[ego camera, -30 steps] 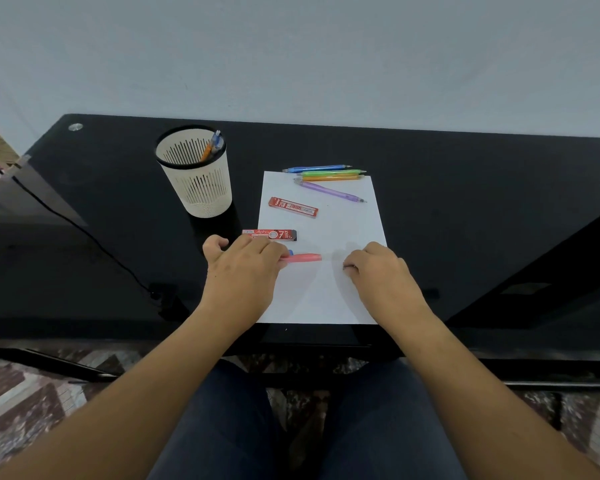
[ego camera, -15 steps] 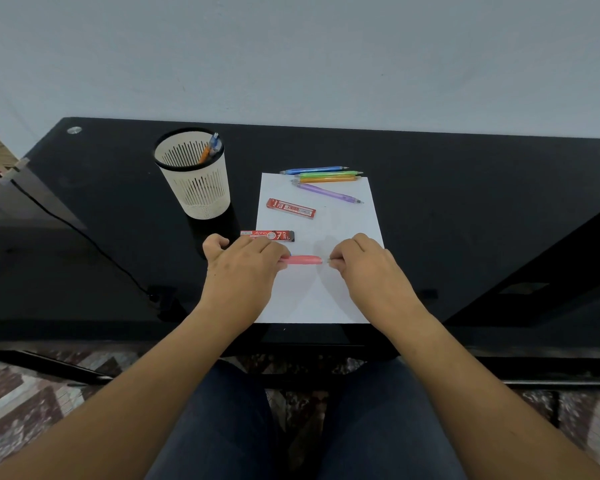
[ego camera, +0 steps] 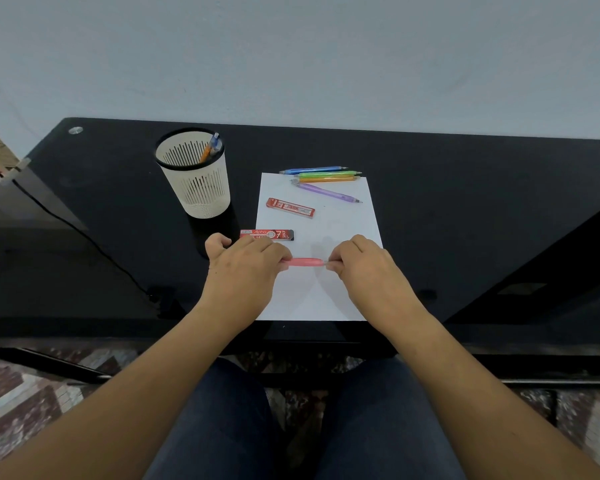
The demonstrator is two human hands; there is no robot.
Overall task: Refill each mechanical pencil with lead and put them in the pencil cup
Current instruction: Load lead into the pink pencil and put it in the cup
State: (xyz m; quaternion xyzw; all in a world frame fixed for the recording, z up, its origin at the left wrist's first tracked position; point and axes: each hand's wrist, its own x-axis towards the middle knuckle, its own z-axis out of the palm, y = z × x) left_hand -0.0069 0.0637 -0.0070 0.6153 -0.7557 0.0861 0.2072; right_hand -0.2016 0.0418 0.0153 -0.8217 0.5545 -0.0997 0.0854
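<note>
Just above the near half of the white sheet of paper, you are holding the pink pencil level, stretched crosswise between your two hands. Your left hand is lying knuckles up, its fingers curled round the pencil's left end and hiding it, with the thumb sticking out to the left. Your right hand is also turned knuckles up, and its curled fingertips are pinching the right end. Only the pink middle is showing between the two grips. Whether the pencil is touching the paper cannot be told. Both forearms are reaching in from the table's front edge.

Just beyond your left knuckles, a red and black lead case is lying across the paper's left edge. A second red lead case is lying farther back on the sheet. Past it, a purple pencil is lying slanted, and orange, green and blue pencils are lying side by side at the far edge. To the left, the slotted white cup is standing upright on the black table, holding two pencils.
</note>
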